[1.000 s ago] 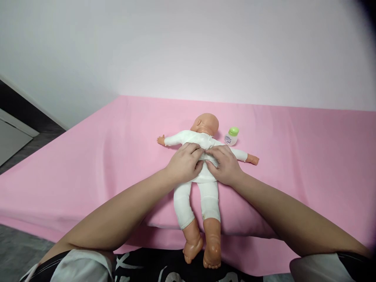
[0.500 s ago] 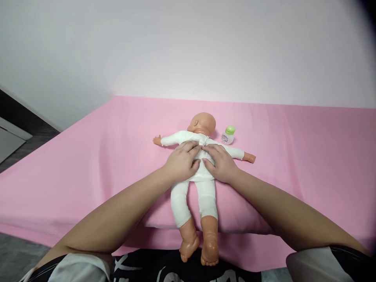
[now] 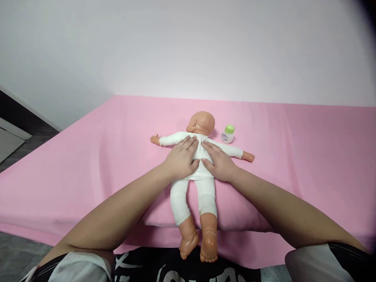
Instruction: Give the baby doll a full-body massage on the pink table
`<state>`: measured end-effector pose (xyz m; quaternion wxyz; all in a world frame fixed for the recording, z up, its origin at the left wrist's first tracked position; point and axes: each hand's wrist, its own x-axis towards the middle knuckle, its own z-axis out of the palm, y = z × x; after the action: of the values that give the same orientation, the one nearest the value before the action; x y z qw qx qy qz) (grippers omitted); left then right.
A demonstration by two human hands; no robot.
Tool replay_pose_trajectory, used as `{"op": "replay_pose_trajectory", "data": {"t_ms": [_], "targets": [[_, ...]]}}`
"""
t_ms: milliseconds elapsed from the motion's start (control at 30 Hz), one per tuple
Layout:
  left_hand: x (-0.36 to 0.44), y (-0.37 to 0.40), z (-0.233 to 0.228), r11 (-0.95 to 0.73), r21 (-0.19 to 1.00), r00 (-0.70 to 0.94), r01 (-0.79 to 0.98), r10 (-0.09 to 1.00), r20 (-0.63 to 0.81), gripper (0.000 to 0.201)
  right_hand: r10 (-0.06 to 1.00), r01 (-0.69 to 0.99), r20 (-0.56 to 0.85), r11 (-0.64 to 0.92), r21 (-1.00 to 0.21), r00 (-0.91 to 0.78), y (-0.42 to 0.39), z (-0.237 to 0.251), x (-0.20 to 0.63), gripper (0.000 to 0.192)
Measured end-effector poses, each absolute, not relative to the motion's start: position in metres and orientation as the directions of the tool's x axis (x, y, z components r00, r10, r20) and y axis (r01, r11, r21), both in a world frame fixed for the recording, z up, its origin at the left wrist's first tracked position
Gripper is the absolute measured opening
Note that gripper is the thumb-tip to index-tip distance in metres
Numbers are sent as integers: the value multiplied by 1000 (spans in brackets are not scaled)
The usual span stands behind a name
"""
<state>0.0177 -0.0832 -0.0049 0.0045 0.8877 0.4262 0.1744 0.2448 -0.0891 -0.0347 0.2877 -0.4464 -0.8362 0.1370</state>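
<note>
On pink bed (image 3: 293, 156) — left hand (image 3: 180, 162), right hand (image 3: 220, 164) flat (palms down) on doll (image 3: 194, 188).

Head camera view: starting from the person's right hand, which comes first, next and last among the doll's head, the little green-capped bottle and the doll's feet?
From the right hand:
1. Doll's head, just beyond the fingertips, slightly left.
2. Green-capped bottle, beyond the hand, right of the head; nearly as close, so these two are hard to separate.
3. Doll's feet, far back at the bed's near edge.

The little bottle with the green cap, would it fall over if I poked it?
Probably not easily. The bottle looks short and squat and stands upright on the pink sheet, beside the doll. It seems small and light, so a poke might slide it; the soft sheet could let it wobble.
</note>
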Motion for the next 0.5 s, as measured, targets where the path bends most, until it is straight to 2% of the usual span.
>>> {"op": "replay_pose_trajectory", "data": {"t_ms": [133, 233, 300, 500], "targets": [[17, -85, -4, -652, 159, 579, 742, 742, 339, 79, 809, 650, 400, 585, -484, -430, -89, -34, 246, 69], [17, -86, -4, -672, 117, 581, 732, 704, 409, 89, 820, 663, 443, 561, -495, -364, -90, -35, 245, 75], [17, -85, -3, -673, 106, 585, 732, 701, 408, 93, 844, 688, 438, 518, -509, -311, -90, -37, 244, 79], [16, -75, 3, -561, 246, 543, 791, 828, 143, 94, 875, 716, 332, 480, -507, -352, -84, -40, 243, 79]]}}
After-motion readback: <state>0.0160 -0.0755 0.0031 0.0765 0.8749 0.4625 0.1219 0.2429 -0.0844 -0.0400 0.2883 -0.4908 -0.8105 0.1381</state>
